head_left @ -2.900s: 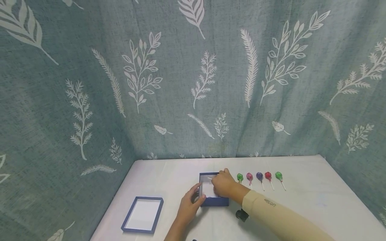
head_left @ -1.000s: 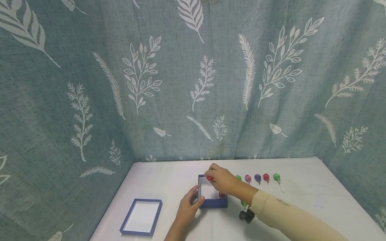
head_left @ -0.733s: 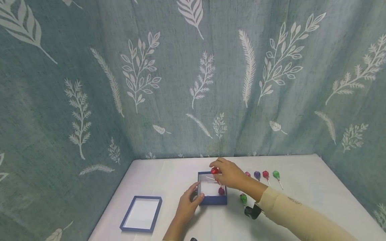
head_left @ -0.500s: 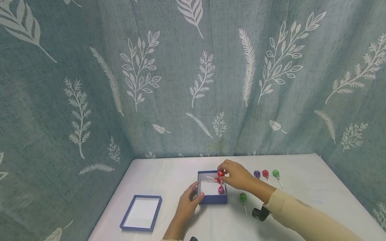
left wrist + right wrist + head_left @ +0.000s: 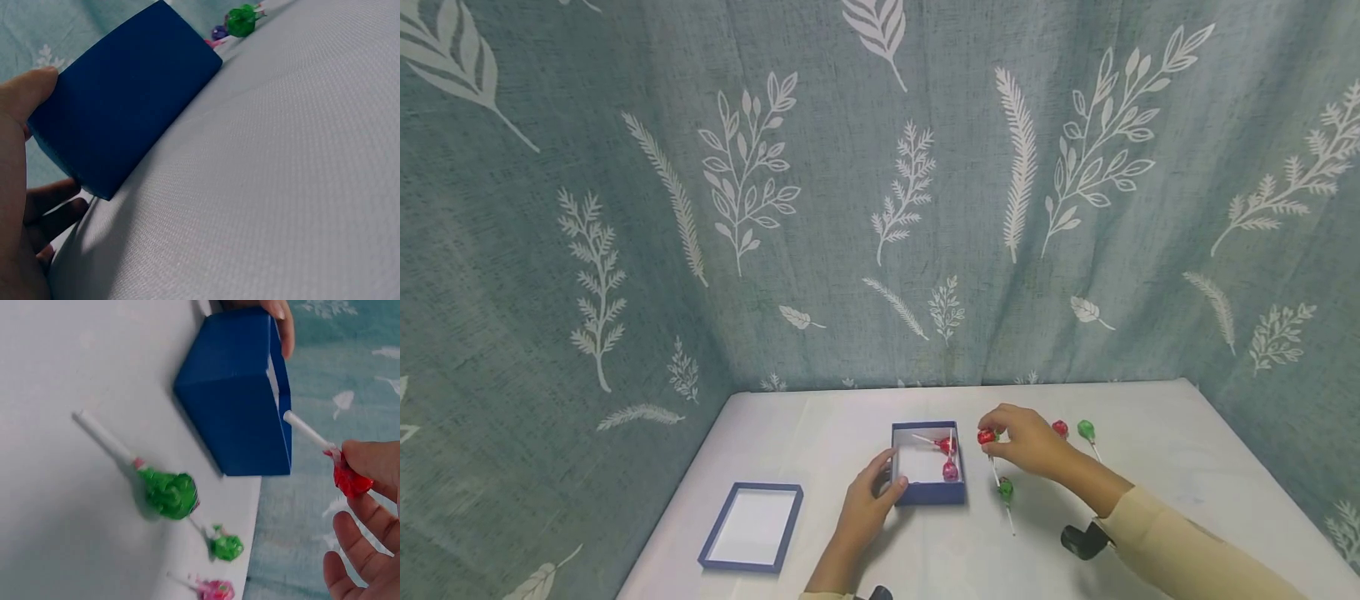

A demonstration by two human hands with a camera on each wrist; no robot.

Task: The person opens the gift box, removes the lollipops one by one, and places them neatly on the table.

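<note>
A blue open box (image 5: 931, 494) with a white inside stands mid-table. My left hand (image 5: 867, 500) grips its left side, thumb at the front corner and fingers along the wall. Inside lie a red lollipop (image 5: 945, 446) and a pink lollipop (image 5: 951, 472), sticks crossing. To the right of the box, my right hand (image 5: 1030, 442) pinches another red lollipop (image 5: 351, 480) by its head between thumb and fingers, above the table. Its white stick points towards the box in the right wrist view. A green lollipop (image 5: 1005, 489) lies just in front of that hand.
A blue-rimmed white lid (image 5: 752, 527) lies at the left. Behind the right hand, a back row shows a red lollipop (image 5: 1060, 428) and a green lollipop (image 5: 1086, 430); the hand hides others. A patterned curtain (image 5: 850, 250) hangs behind the table.
My right hand has moved right, from over the box to beside it, carrying the red lollipop. The two lollipops in the box have come into full view. My left hand stays on the box.
</note>
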